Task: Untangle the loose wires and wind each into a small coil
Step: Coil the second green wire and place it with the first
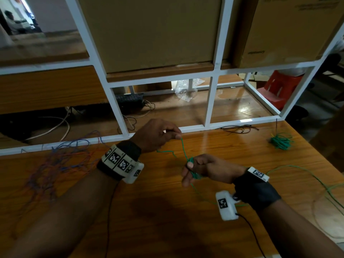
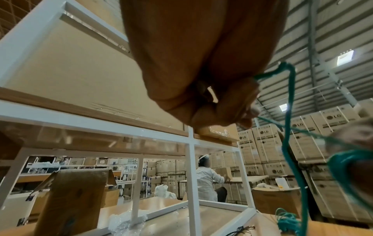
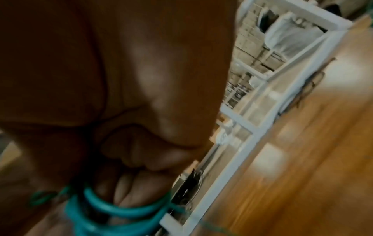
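A green wire (image 1: 184,151) runs taut between my two hands above the wooden table (image 1: 167,211). My left hand (image 1: 160,134) pinches its end between thumb and fingertips; in the left wrist view the same green wire (image 2: 290,102) leaves the left hand (image 2: 232,102). My right hand (image 1: 202,169) grips a small green coil (image 1: 193,173) wound round its fingers; the right wrist view shows the coil's loops (image 3: 113,212) round the fingertips (image 3: 133,186). The wire's slack trails right across the table (image 1: 307,174).
A tangle of blue and red wires (image 1: 61,161) lies at the left. A finished green bundle (image 1: 280,141) and thin black wires (image 1: 240,129) lie at the far right. A white shelf frame (image 1: 210,101) with cardboard boxes (image 1: 154,32) borders the table's far edge.
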